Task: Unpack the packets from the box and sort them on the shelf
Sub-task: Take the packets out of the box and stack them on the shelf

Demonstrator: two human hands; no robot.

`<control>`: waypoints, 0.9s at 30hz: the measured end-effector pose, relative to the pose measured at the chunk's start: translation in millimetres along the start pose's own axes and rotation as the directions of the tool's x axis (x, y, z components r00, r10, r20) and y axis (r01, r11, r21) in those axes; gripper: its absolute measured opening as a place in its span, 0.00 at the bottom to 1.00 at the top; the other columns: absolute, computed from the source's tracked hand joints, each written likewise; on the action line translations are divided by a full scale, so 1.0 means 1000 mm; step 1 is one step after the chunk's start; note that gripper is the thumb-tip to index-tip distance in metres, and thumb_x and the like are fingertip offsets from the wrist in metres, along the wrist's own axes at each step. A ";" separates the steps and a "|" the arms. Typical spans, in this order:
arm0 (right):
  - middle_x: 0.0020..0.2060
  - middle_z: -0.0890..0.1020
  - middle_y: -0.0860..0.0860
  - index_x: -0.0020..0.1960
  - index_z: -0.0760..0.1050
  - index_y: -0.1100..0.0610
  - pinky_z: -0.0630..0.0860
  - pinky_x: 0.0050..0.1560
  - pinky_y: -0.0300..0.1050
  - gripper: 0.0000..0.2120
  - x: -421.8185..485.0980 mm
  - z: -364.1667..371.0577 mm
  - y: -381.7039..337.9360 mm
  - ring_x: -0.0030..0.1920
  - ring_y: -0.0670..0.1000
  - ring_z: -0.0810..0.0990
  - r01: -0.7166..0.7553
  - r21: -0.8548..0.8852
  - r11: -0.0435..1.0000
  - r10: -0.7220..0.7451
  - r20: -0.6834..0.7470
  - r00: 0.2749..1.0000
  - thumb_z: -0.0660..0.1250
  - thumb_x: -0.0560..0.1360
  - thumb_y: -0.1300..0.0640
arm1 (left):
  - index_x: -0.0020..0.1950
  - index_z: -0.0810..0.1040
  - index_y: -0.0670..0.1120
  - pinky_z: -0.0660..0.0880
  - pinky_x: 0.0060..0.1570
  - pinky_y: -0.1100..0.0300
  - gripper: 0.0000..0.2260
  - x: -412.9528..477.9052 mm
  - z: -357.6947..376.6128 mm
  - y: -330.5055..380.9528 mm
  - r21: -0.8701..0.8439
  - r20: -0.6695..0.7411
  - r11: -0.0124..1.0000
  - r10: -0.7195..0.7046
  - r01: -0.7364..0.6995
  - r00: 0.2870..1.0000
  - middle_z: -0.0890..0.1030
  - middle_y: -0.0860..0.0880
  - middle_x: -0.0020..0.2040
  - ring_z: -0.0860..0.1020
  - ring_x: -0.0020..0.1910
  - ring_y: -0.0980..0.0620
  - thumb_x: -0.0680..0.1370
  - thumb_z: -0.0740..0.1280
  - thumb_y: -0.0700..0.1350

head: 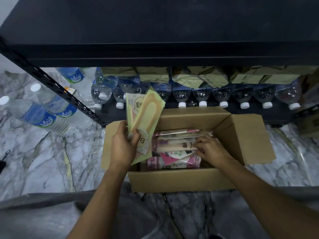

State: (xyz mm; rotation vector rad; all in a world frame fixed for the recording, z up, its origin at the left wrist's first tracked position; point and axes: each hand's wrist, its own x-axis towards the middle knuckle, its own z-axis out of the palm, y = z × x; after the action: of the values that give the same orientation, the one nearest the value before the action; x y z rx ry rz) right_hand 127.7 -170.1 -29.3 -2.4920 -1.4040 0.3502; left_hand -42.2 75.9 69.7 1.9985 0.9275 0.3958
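My left hand (123, 145) grips a few green packets (145, 112) by their lower end, fingers curled round them, and holds them upright over the left side of the open box (181, 182). My right hand (211, 150) is down inside the box, fingers curled onto the edge of the pile (174, 150) of pink and beige packets just left of them. Beyond both hands, the black shelf (155, 31) stands over a row of bottles (202, 95).
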 end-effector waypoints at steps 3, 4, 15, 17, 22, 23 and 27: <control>0.54 0.80 0.50 0.55 0.81 0.54 0.68 0.55 0.42 0.12 0.010 0.001 -0.003 0.59 0.52 0.74 -0.029 -0.042 0.999 0.034 0.121 0.992 0.70 0.71 0.56 | 0.58 0.74 0.43 0.71 0.31 0.75 0.09 -0.001 0.003 0.000 0.007 0.007 1.000 0.002 -0.002 1.000 0.80 0.52 0.45 0.78 0.39 0.64 0.79 0.65 0.40; 0.57 0.78 0.50 0.58 0.79 0.54 0.68 0.59 0.44 0.13 0.012 0.002 -0.003 0.61 0.51 0.72 -0.041 -0.055 0.998 0.049 0.161 0.986 0.68 0.73 0.55 | 0.59 0.74 0.44 0.72 0.32 0.75 0.09 -0.001 0.003 -0.001 0.000 0.009 1.000 -0.002 0.002 1.000 0.80 0.52 0.46 0.78 0.39 0.64 0.79 0.65 0.40; 0.65 0.74 0.52 0.66 0.71 0.55 0.71 0.63 0.50 0.21 0.022 0.004 -0.006 0.66 0.53 0.68 -0.034 -0.334 0.942 0.134 0.282 0.950 0.64 0.73 0.59 | 0.59 0.74 0.46 0.72 0.33 0.76 0.09 0.001 0.004 -0.004 -0.012 0.017 1.000 -0.020 0.020 1.000 0.79 0.56 0.45 0.78 0.37 0.71 0.79 0.66 0.41; 0.65 0.74 0.54 0.65 0.72 0.56 0.71 0.62 0.52 0.19 0.021 0.005 -0.009 0.67 0.55 0.68 -0.046 -0.364 0.930 0.150 0.262 0.953 0.63 0.74 0.60 | 0.59 0.74 0.46 0.72 0.33 0.76 0.09 0.002 0.005 -0.005 -0.018 0.020 1.000 -0.018 0.018 1.000 0.79 0.56 0.45 0.78 0.38 0.70 0.79 0.65 0.41; 0.61 0.77 0.54 0.62 0.75 0.55 0.67 0.65 0.53 0.19 0.017 -0.002 -0.009 0.66 0.55 0.70 -0.054 -0.332 0.942 0.115 0.168 0.979 0.68 0.72 0.57 | 0.58 0.73 0.49 0.75 0.34 0.73 0.09 0.003 0.003 -0.003 -0.031 0.038 0.999 -0.024 0.025 0.999 0.80 0.56 0.46 0.79 0.40 0.67 0.79 0.65 0.42; 0.58 0.80 0.54 0.60 0.77 0.56 0.68 0.64 0.54 0.18 0.016 -0.005 -0.006 0.64 0.56 0.73 -0.045 -0.310 0.950 0.092 0.139 0.986 0.70 0.70 0.57 | 0.57 0.73 0.50 0.74 0.34 0.74 0.08 0.002 0.002 -0.001 -0.041 0.040 0.999 -0.025 0.027 0.999 0.80 0.58 0.45 0.79 0.39 0.68 0.79 0.65 0.42; 0.47 0.84 0.52 0.51 0.81 0.55 0.76 0.49 0.50 0.15 0.010 -0.019 -0.002 0.49 0.55 0.80 -0.015 -0.208 0.978 0.015 -0.001 1.000 0.73 0.64 0.60 | 0.56 0.74 0.48 0.75 0.33 0.74 0.08 0.002 -0.001 0.004 -0.071 0.028 0.997 -0.029 0.031 0.999 0.79 0.60 0.45 0.79 0.38 0.70 0.78 0.66 0.39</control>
State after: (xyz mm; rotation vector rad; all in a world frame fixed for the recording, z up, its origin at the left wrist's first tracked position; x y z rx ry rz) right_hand 137.4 -162.7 -11.3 -2.6682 -1.4925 0.2171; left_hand -39.4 76.7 73.0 1.9180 0.9130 0.3788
